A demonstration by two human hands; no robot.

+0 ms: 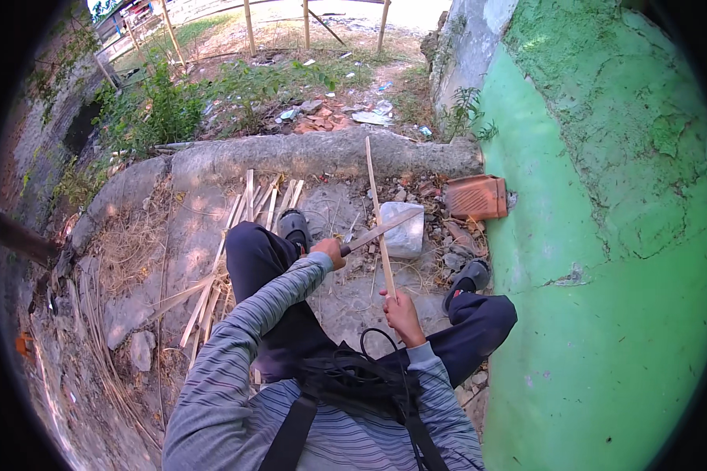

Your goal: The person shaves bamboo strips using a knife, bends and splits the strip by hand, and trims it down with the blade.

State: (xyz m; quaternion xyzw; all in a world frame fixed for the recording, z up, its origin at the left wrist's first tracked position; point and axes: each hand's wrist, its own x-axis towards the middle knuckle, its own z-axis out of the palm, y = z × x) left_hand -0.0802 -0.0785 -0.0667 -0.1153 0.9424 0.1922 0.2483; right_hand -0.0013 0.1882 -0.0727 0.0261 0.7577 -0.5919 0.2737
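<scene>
My left hand (330, 253) is closed around the dark handle of a long knife (401, 218), its blade pointing up and to the right. In my right hand (402, 315) is the lower end of a long, thin, pale bamboo strip (371, 173), which stretches away from me. The blade crosses the strip around its middle; whether they touch I cannot tell. Beyond the knife, a whitish block (405, 234) sits on the ground between my feet. More split bamboo strips (204, 302) lie in a loose pile beside my left leg.
A green wall (573, 330) rises close on my right, with a reddish ridged clay block (477, 198) against it. Ahead runs a low concrete curb (306, 155), with plants and litter beyond. Rubble (457, 255) lies near my right foot; a stone (142, 350) is at far left.
</scene>
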